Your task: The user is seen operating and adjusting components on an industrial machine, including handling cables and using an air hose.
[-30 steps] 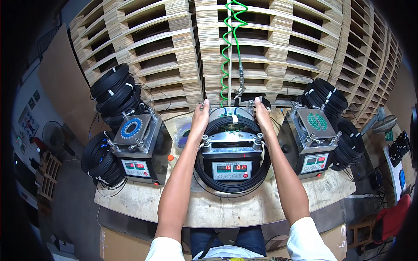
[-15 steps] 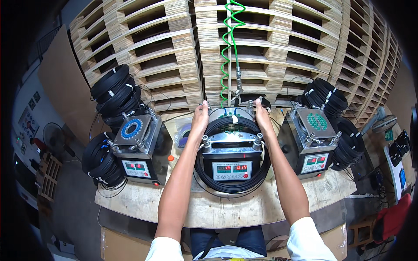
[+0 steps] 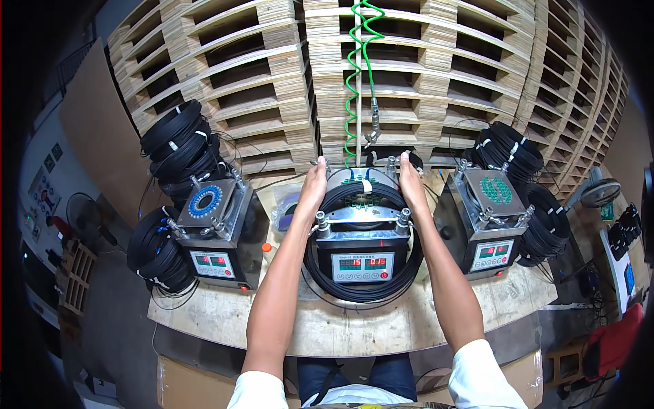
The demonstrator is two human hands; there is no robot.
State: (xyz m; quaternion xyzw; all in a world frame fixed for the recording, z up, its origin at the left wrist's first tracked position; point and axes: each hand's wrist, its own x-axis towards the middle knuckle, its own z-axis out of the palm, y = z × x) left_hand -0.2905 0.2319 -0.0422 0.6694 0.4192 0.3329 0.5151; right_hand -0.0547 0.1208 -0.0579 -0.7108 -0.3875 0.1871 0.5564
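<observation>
Both arms reach forward over the middle polishing machine point(image 3: 363, 246), a metal box with a lit red and green display. My left hand point(image 3: 314, 184) closes round the metal post knob point(image 3: 328, 165) at its back left corner. At the back right corner, my right hand point(image 3: 410, 180) grips the matching post knob point(image 3: 392, 165), partly covering it. Between my hands a coil of black cable point(image 3: 319, 262) loops round the machine, with a white tie point(image 3: 367, 187) at its top. Green-ended connectors point(image 3: 352, 178) stand in the machine's top plate. My fingertips are partly hidden.
Similar machines stand at left point(image 3: 216, 238) and right point(image 3: 488, 218), beside stacked black cable coils point(image 3: 175, 136). An orange cap point(image 3: 266, 247) lies on the wooden table point(image 3: 225, 307). Wooden pallets point(image 3: 422, 41) rise behind. An air gun point(image 3: 375, 126) hangs from a green coiled hose point(image 3: 351, 82).
My hands stay on the back posts, almost unmoved. The hanging air gun has swung slightly. Red digits on the machines' displays have changed.
</observation>
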